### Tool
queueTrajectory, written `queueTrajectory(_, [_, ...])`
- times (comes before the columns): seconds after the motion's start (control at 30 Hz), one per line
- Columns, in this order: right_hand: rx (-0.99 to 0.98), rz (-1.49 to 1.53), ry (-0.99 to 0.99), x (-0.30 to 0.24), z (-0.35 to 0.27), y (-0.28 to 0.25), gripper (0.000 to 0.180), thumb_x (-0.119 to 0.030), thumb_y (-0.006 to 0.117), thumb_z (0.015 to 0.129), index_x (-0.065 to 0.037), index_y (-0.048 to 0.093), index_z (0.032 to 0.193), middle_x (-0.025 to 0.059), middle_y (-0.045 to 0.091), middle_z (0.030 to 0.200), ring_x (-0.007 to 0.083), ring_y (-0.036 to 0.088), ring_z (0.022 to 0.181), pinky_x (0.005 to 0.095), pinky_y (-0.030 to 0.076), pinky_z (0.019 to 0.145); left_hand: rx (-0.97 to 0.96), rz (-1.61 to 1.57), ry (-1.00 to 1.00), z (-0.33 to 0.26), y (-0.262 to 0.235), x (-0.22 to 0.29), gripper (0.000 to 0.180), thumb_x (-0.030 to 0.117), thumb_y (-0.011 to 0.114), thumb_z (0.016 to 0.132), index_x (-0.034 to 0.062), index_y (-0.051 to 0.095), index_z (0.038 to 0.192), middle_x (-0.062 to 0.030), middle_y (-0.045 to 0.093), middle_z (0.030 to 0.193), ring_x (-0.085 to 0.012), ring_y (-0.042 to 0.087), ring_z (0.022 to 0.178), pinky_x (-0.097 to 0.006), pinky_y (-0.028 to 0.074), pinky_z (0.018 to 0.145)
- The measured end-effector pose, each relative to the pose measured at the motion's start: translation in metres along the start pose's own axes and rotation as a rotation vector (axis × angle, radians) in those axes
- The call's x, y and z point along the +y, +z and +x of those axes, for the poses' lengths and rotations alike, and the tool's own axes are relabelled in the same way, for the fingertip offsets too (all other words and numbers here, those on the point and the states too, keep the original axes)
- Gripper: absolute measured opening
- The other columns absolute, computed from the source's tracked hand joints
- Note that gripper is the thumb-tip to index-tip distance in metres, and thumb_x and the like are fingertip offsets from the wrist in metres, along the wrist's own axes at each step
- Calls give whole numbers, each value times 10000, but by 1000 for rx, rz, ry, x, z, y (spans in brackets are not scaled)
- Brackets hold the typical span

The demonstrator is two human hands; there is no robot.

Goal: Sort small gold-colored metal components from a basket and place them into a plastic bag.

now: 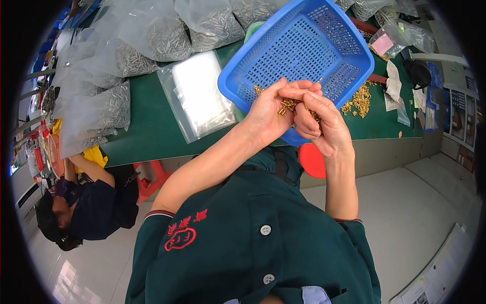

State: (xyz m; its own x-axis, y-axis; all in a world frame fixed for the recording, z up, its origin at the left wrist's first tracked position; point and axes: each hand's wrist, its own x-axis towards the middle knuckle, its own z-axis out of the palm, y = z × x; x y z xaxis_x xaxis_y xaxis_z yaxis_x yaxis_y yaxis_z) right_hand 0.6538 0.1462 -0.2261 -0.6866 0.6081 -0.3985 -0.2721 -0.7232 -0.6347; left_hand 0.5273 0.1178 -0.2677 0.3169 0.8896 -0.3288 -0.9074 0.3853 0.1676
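The left hand [268, 114] is cupped, palm turned inward, with a small heap of brass pins [289, 105] lying against its fingers; its thumb and forefinger curl over the top to meet the other hand; the right hand [324, 124] is closed in a loose pinch, fingertips pressed into the same heap, though whether it has a single pin between them cannot be told; both hands touch each other at the fingertips and hang over the near rim of a blue plastic basket [304, 45], which sits tilted on the green counter [152, 126] just beyond them; a few pins lie in the basket's near corner, beside the left hand's fingers; more loose brass pins [358, 101] are scattered on the counter just to the right of the hands; to the left of the hands lies a flat clear plastic bag [200, 96]; farther beyond and to the left are bulging bags of silver metal parts [167, 35]; well to the left and below, another person [86, 207] in dark clothes sits at the counter's edge.
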Motion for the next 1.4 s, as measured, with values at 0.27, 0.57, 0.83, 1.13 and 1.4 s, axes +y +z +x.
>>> queueTrajectory(0.27, [-155,264,97,-2,0,-6,369,-189,384,924,69,453,1179,-45,295,487,30,254,392,177,210,358,-8,-8,6,0,-1,0,444,318,270,935,-32,474,1116,-165,462,1221,-262,396,1179,-383,305,1013])
queueTrajectory(0.57, [-127,219,99,-3,-1,1,374,-174,413,916,25,396,1232,-46,302,488,27,251,390,176,196,349,27,21,8,0,3,-1,450,315,249,933,-36,461,1119,-170,469,1206,-264,428,1146,-386,326,999])
queueTrajectory(0.83, [-159,191,70,1,-1,-5,303,-199,426,917,30,490,1105,-44,329,482,28,260,388,174,195,351,-21,13,2,0,-1,-2,447,331,310,916,-37,466,1116,-178,450,1226,-268,412,1160,-384,317,1006])
queueTrajectory(1.13, [-39,-14,-38,2,-3,4,369,-240,352,943,69,526,1043,-36,326,465,31,233,375,181,197,348,-49,-8,2,0,-3,-3,455,337,320,915,-34,472,1129,-179,451,1223,-272,404,1165,-391,296,1016])
queueTrajectory(1.4, [41,-71,-52,2,-3,9,388,-226,342,941,81,492,1125,-38,313,464,35,240,383,186,201,355,-30,-23,10,-1,0,-2,444,306,258,931,-47,467,1102,-181,472,1192,-273,419,1149,-394,309,1007])
